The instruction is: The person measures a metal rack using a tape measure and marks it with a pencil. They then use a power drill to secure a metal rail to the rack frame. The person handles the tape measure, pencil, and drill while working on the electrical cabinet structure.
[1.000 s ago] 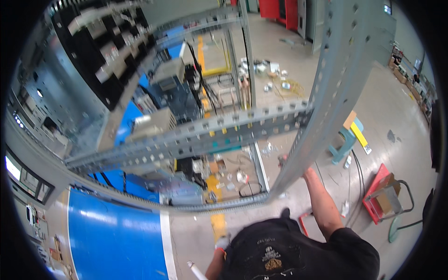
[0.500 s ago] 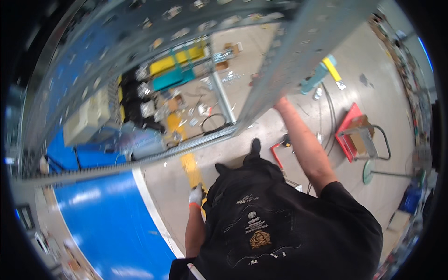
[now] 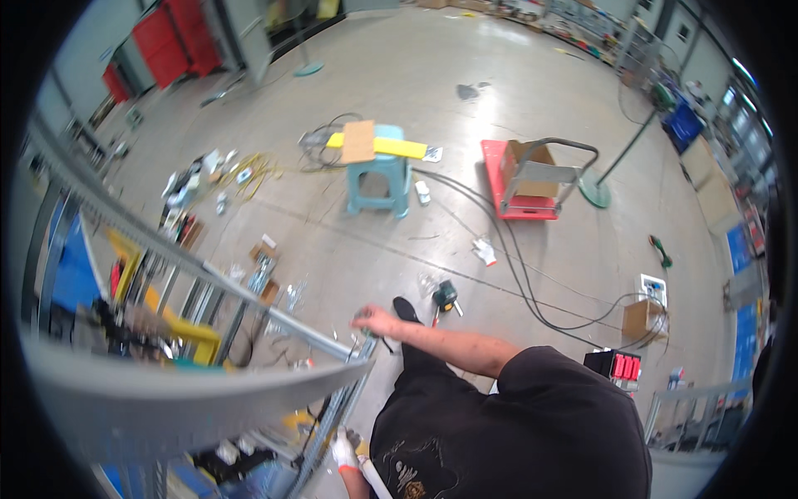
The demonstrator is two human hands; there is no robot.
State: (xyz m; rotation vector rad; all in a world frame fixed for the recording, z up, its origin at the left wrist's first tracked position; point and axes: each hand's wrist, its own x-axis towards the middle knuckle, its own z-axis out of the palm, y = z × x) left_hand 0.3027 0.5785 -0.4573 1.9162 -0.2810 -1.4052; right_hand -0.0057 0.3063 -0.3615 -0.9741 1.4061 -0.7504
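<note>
Caught with bare right grip (image 3: 376, 323) half-curled, hold impossible to tell, just beside the metal frame rail (image 3: 303, 328) stretching lengthwise off leftward, and nearer it than gloved left grip (image 3: 344, 451), closure unclear, below.

Readable wording, from where I stand: none. Marks seen, too small or blurred to read: one black shirt (image 3: 532, 424), pale print with gold emblem (image 3: 414, 489) at the chest; one white card (image 3: 433, 154), dark-printed, at the end of a yellow strip (image 3: 403, 148); one white panel (image 3: 653, 289), blue and dark print, above a cardboard box (image 3: 642, 321)
</note>
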